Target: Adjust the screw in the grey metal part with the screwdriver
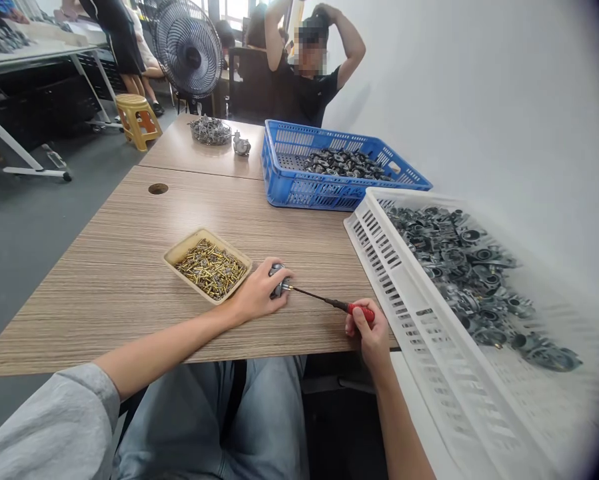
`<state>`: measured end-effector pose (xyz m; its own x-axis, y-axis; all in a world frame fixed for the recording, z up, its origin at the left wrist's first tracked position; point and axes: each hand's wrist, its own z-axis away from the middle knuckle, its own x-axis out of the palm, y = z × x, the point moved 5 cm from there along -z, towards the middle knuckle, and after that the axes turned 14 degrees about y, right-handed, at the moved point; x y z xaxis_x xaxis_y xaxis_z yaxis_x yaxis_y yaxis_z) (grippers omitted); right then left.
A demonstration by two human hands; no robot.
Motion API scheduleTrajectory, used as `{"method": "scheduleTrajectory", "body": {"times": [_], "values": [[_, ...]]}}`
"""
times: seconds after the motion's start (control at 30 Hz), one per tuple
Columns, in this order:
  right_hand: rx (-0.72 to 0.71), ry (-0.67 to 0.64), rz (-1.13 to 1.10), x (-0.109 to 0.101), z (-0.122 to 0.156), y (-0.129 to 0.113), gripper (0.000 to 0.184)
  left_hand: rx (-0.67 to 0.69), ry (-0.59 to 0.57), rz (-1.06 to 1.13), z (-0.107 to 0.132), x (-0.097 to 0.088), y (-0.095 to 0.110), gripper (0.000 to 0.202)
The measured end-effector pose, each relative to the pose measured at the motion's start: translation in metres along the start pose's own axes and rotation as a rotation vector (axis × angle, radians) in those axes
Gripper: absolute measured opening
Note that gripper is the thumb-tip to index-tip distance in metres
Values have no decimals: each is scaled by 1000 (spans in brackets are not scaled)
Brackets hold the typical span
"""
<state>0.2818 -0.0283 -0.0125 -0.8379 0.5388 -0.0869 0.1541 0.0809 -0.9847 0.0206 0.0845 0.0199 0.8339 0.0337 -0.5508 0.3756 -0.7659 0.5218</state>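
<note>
Near the front edge of the wood-grain counter, the left hand is closed over a small grey metal part, pinning it against the surface. The right hand grips the red handle of a slim screwdriver, whose dark shaft runs up and to the left until its tip meets the metal part just under the left fingers. What the tip engages is too small to make out (it may be a screw, but the view does not settle it).

Just left of the left hand sits a shallow tan tray holding a heap of small brass-coloured screws. To the right, a white slotted plastic crate overhangs the counter's edge and is filled with grey cast metal parts. Behind it, touching or nearly so, a blue plastic crate holds more dark metal parts.

Farther back on the counter lies a shallow dish of grey parts with a single part beside it. Another person in a black shirt sits beyond the blue crate with both arms raised to the head. A standing fan and a yellow plastic stool stand on the floor to the left.
</note>
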Motion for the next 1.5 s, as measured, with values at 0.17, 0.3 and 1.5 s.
{"method": "scheduleTrajectory", "body": {"times": [0.17,0.3,1.5], "values": [[-10,4,8,1,0,-3,29,-30,8,4,-2,-1,1,40],[-26,17,26,3,0,-7,30,-53,18,-4,-4,-3,2,39],[-116,-61,226,4,2,-17,28,112,-87,-93,-1,6,6,40]]}}
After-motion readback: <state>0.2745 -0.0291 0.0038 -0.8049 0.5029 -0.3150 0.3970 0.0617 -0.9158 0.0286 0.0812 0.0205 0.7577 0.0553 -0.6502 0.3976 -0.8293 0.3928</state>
